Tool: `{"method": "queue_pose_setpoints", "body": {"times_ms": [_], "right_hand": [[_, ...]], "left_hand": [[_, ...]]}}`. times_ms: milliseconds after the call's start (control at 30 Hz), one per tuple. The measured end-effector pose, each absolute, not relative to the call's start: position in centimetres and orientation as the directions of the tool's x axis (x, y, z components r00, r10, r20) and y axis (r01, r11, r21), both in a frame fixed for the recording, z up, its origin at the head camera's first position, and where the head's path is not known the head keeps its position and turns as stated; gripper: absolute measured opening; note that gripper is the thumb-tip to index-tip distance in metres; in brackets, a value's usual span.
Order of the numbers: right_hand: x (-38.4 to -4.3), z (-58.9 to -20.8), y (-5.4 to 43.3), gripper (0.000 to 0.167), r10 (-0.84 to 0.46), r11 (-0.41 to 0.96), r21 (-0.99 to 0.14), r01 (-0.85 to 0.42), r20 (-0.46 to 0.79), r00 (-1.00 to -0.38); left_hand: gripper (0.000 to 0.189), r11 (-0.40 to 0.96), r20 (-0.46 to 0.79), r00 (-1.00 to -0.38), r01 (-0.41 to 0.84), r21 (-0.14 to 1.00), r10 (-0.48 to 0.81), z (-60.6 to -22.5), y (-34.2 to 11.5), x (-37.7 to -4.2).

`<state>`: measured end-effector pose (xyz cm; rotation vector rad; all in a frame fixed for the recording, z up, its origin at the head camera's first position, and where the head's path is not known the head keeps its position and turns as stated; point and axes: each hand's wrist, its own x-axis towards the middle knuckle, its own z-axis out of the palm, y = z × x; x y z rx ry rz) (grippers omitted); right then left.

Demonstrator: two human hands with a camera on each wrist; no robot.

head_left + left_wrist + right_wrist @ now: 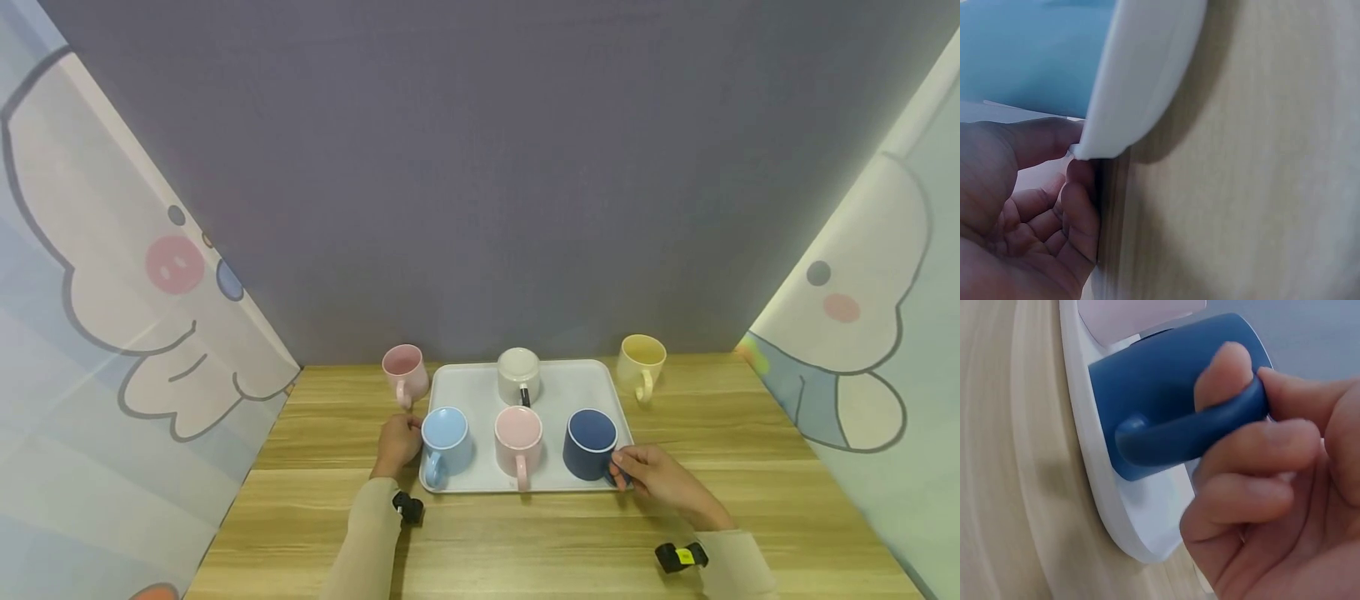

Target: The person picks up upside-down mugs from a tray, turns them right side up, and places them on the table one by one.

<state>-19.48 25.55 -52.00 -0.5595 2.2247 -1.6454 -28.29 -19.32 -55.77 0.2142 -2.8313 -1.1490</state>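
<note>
A white tray [480, 482] carries several mugs. Its left rim is pinched between the thumb and fingers of my left hand [400, 442], beside a light blue mug [447, 442]; the left wrist view shows the grip on the tray edge [1122, 87]. At the tray's front right corner, my right hand [656, 477] holds a dark blue mug [587, 450] by its handle. In the right wrist view a finger passes through that handle [1179, 437] and the thumb presses near its top. A pink mug [519, 442] and a white mug [518, 375] with a black-marked handle also stand on the tray.
Off the tray, another pink mug [406, 372] stands at the back left and a yellow mug [641, 364] at the back right. All rest on a wooden table [525, 550]. A grey backdrop [510, 183] rises behind, with cartoon-printed curtains [832, 267] at both sides.
</note>
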Motion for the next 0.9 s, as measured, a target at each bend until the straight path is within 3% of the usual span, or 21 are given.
{"method": "queue_pose_setpoints", "body": {"times_ms": [233, 500, 900], "right_hand": [[-19.3, -52.3, 25.2, 0.037, -0.418, 0.259, -0.958, -0.126, 0.006, -0.908], [-19.8, -51.8, 23.5, 0.036, -0.203, 0.394, -0.916, -0.076, -0.006, -0.979], [-22.7, -49.6, 20.9, 0.036, -0.050, 0.375, -0.927, -0.022, 0.004, -0.999]], "left_hand": [[0.018, 0.708, 0.015, -0.987, -0.105, 0.698, -0.161, -55.5, -19.2, -28.0], [0.018, 0.722, 0.039, -0.987, -0.088, 0.687, -0.157, -55.2, -19.1, -27.9], [0.016, 0.711, 0.031, -0.985, -0.099, 0.696, -0.167, -55.2, -19.1, -27.9]]}}
